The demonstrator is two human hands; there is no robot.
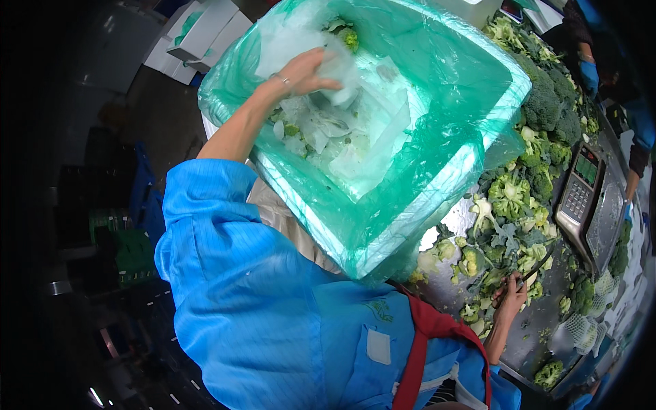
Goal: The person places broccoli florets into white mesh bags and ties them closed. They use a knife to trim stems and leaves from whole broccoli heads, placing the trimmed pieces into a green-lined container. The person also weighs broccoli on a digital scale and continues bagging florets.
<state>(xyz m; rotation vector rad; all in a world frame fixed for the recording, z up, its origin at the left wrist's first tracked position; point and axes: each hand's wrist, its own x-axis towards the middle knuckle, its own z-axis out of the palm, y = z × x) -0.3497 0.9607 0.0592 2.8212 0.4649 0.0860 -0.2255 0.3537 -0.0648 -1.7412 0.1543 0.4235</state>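
My left hand [307,72] reaches into a box lined with green plastic film [441,169], its fingers and thumb around a thin white translucent sheet [341,72], blurred by motion. More crumpled white sheets [353,159] and small green scraps lie on the box floor. A broccoli head [348,38] shows at the far inside wall. Lower right, my right hand [510,294] grips a knife [538,266] whose dark, curved blade points up and right. Around it are cut broccoli pieces [507,195], stems and leaves on a metal table [538,353].
Large broccoli heads [553,102] are piled beyond the box. An electronic scale with a keypad [579,189] stands on the table, with white foam netting [584,328] nearer. Across the table, a co-worker's blue-gloved hand [589,77] shows. White boxes [205,36] stand at upper left.
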